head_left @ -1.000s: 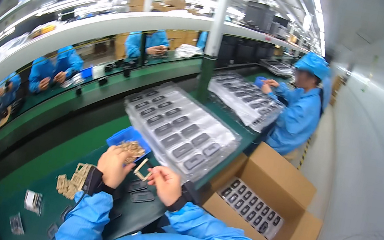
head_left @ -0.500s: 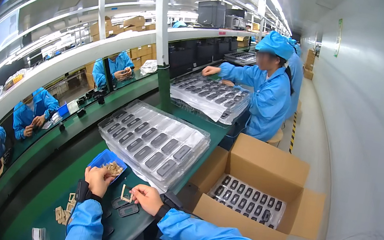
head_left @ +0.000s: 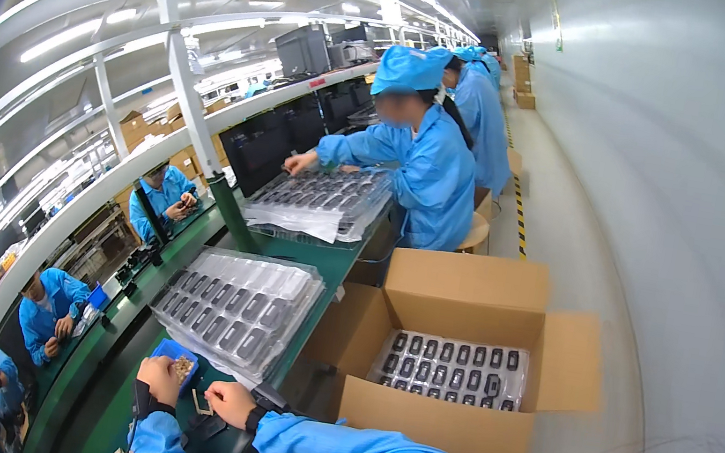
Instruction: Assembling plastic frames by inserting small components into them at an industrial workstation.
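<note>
Beige frame — right hand pinches it, knuckles up, fingers curled.

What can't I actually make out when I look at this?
All in the head view:
Left hand: fingertips hidden by the hand itself, at the blue bin.
Tan bits in that bin: too small to count.
Tan frame: partly covered by the right hand.
Tray in the cardboard box: its nearest part is hidden by the box's near side.
</note>
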The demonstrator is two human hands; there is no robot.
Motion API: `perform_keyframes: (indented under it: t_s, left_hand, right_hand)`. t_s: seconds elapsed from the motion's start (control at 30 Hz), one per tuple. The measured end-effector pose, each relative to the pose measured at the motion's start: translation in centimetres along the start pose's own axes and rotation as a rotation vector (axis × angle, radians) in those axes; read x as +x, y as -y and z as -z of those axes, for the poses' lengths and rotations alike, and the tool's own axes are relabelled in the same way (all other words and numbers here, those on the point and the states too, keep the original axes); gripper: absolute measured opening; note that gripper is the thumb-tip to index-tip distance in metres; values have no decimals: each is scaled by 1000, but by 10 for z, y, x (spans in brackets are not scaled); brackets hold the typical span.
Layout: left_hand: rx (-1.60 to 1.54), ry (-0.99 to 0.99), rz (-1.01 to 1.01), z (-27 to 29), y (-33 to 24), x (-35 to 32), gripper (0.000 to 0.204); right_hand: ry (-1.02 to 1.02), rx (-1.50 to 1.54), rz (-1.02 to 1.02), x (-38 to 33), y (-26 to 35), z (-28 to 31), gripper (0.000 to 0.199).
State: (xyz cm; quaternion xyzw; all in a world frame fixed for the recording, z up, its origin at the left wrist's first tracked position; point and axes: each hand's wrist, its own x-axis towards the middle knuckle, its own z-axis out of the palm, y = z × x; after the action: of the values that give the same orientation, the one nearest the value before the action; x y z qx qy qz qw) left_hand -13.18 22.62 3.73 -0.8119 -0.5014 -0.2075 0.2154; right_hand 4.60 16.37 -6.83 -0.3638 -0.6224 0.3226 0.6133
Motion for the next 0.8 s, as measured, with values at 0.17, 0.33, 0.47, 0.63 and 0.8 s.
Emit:
perform_keyframes:
  t_s: [0.17, 0.33, 0.47, 0.63, 0.8]
  left_hand:
    - [-158, 23, 47, 53, -56, -30, 17]
    - [-400, 44, -225, 69, -87, -56, 28]
    - [-269, -38, -358, 72, -80, -61, 26]
    - [-287, 146, -249, 75, -79, -60, 16]
    - [-286, 180, -341, 62, -64, -59, 14]
  right_hand:
    - [-16, 147, -21, 1, -1, 0, 20]
    - [-41, 418, -212, 8, -14, -4, 21]
    - [24, 441, -254, 10, -12, 0, 21]
    - [-21, 498, -92, 15, -38, -9, 23]
    - [43, 535, -234, 12, -31, -5, 26]
